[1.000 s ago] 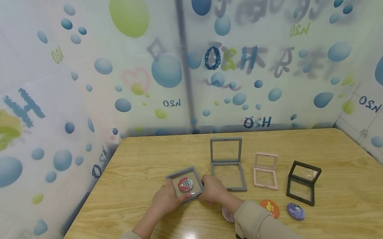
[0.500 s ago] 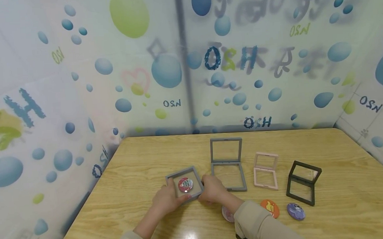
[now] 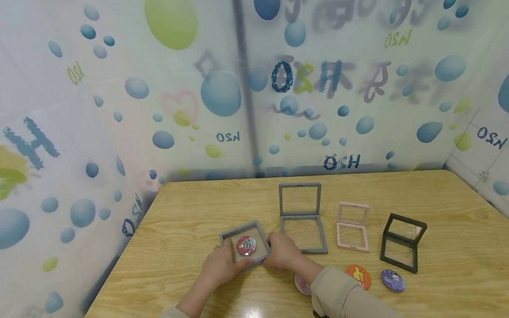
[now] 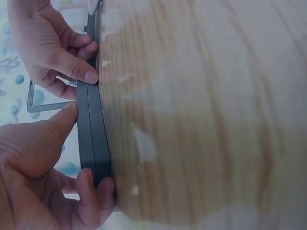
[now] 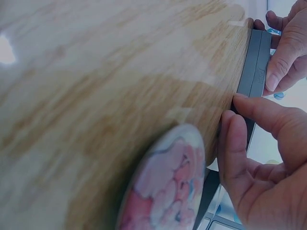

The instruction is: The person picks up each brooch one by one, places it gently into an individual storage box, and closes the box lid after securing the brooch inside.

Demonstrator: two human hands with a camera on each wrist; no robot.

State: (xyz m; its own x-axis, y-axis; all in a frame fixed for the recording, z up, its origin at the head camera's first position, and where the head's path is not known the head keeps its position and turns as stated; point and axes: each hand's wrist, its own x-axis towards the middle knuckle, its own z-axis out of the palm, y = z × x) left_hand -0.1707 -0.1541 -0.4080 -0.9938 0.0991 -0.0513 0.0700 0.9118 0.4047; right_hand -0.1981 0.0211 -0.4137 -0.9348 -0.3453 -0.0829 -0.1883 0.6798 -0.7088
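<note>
A closed grey square frame case (image 3: pixel 245 246) lies on the wooden table (image 3: pixel 196 205), with a red round badge (image 3: pixel 246 245) showing through its clear film. My left hand (image 3: pixel 223 265) grips its near left edge, thumb on top and fingers under the rim (image 4: pixel 93 139). My right hand (image 3: pixel 283 251) pinches its right edge (image 5: pixel 254 67). A pink badge (image 5: pixel 165 187) lies on the table just by my right wrist, also seen half hidden under my sleeve (image 3: pixel 302 284).
To the right stand three opened frame cases: a grey case (image 3: pixel 302 217), a pink case (image 3: pixel 353 226) and a black case (image 3: pixel 402 241). An orange badge (image 3: pixel 358 276) and a purple badge (image 3: pixel 392 281) lie in front of them. Printed bubble-pattern walls enclose the table.
</note>
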